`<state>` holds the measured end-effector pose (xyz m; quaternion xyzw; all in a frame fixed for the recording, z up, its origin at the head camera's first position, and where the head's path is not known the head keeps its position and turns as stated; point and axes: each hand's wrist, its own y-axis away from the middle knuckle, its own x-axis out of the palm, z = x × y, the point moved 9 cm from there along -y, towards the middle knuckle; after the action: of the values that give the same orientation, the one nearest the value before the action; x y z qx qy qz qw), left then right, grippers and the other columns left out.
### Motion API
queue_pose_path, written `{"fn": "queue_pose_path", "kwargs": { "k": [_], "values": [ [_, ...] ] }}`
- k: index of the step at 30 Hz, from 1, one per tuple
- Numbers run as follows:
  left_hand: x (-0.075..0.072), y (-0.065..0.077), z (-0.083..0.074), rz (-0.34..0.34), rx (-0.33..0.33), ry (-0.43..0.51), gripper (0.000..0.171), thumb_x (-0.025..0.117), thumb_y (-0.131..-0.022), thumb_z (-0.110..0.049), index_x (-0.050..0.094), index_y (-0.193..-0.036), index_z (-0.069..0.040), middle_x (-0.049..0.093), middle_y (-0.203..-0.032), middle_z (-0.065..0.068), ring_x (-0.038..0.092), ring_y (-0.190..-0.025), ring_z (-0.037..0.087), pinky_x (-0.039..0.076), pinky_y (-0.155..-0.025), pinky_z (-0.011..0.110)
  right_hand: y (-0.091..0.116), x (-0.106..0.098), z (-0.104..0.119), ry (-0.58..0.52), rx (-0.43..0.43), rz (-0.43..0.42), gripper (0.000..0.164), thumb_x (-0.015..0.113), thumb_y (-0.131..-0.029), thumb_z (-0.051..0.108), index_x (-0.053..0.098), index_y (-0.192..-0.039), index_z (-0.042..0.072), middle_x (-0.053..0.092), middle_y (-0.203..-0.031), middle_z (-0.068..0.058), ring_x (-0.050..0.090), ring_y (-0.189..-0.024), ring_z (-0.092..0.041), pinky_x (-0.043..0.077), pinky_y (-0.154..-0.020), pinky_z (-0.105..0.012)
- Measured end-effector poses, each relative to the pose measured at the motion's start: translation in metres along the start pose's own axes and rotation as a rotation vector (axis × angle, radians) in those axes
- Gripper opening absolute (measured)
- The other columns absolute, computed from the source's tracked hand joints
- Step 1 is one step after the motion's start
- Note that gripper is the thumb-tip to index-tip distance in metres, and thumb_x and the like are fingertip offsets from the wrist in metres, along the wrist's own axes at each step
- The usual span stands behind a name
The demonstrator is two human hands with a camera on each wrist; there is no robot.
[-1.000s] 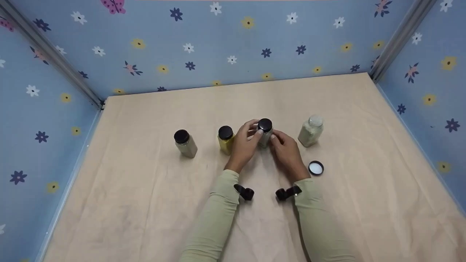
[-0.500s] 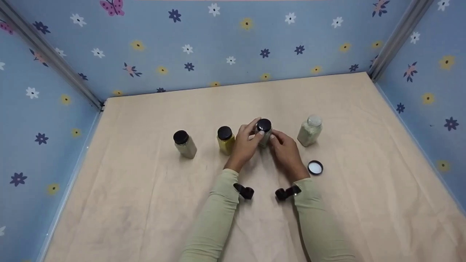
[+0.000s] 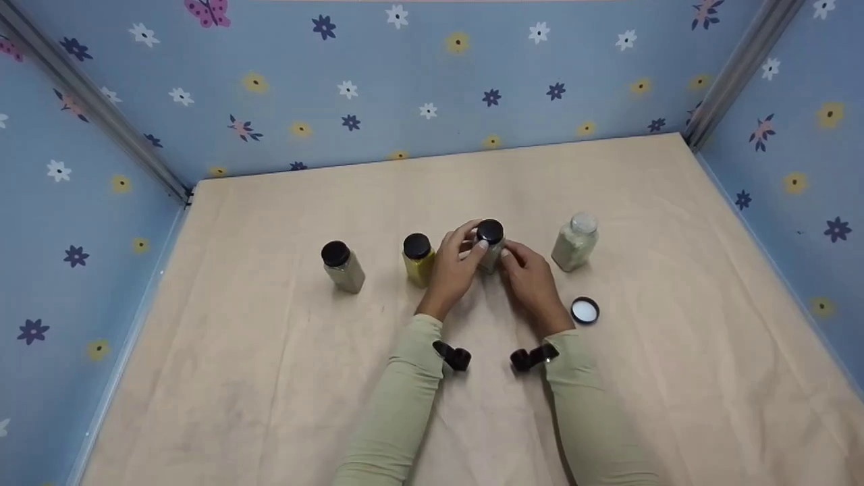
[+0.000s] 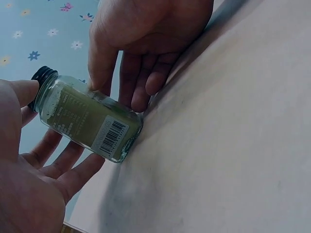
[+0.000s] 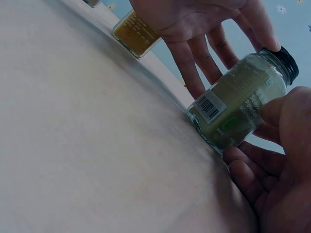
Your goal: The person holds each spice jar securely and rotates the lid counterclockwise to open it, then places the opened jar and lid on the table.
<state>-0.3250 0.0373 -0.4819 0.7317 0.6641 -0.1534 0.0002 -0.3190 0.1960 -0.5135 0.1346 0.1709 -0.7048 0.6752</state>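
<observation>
A glass spice jar [image 3: 491,259] of greenish powder stands between the two hands near the middle of the table. On top is its black cap [image 3: 490,231], which my left hand [image 3: 449,273] pinches between thumb and forefinger; the other left fingers spread along the jar's side. My right hand [image 3: 534,283] holds the jar's body from the right, thumb on the glass and lower fingers curled near the base. A white barcode label [image 4: 114,136] shows in the left wrist view. The jar's base touches the cloth in both wrist views.
Left of the hands stand a capped jar of yellow powder [image 3: 418,266] and a capped jar of grey-green powder [image 3: 345,273]. On the right stands an uncapped pale green jar [image 3: 575,246], with a loose black cap [image 3: 585,310] nearer me. Flowered panels surround the cloth-covered table [image 3: 270,378].
The left fingers have shifted slightly about the black cap. The right hand keeps its hold, and the jars and the loose cap stay in place.
</observation>
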Motion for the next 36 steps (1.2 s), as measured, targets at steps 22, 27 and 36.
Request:
{"fn": "queue_pose_path", "kwargs": {
  "k": [22,27,36],
  "values": [
    [-0.0006,-0.0015,0.0007,-0.011,0.0,0.044,0.041,0.061,-0.101,-0.02,0.055,-0.141,-0.011,0.058,-0.122,0.009,0.06,-0.112,0.02,0.05,-0.096,0.031,-0.0012,0.0019,-0.001,0.005,0.029,0.02,0.038,0.053,-0.105,0.029,0.062,-0.138,0.013,0.061,-0.137,-0.006,0.052,-0.13,-0.021,0.038,-0.11,-0.041],
    [0.0005,-0.0041,-0.0001,0.027,-0.009,-0.022,0.049,0.063,-0.1,-0.024,0.052,-0.147,-0.013,0.053,-0.124,0.011,0.058,-0.115,0.021,0.049,-0.099,0.03,-0.0011,0.0024,-0.0014,0.006,0.032,0.026,0.039,0.052,-0.105,0.03,0.06,-0.14,0.013,0.06,-0.138,-0.007,0.052,-0.131,-0.021,0.038,-0.11,-0.041],
    [0.0041,-0.0071,-0.0003,0.068,-0.056,-0.086,0.061,0.065,-0.098,-0.029,0.042,-0.154,-0.022,0.05,-0.122,0.009,0.056,-0.118,0.021,0.047,-0.101,0.033,-0.0014,0.0017,-0.0016,0.025,0.038,0.018,0.04,0.052,-0.106,0.029,0.059,-0.14,0.01,0.059,-0.139,-0.008,0.051,-0.132,-0.023,0.037,-0.111,-0.04]
  ]
}}
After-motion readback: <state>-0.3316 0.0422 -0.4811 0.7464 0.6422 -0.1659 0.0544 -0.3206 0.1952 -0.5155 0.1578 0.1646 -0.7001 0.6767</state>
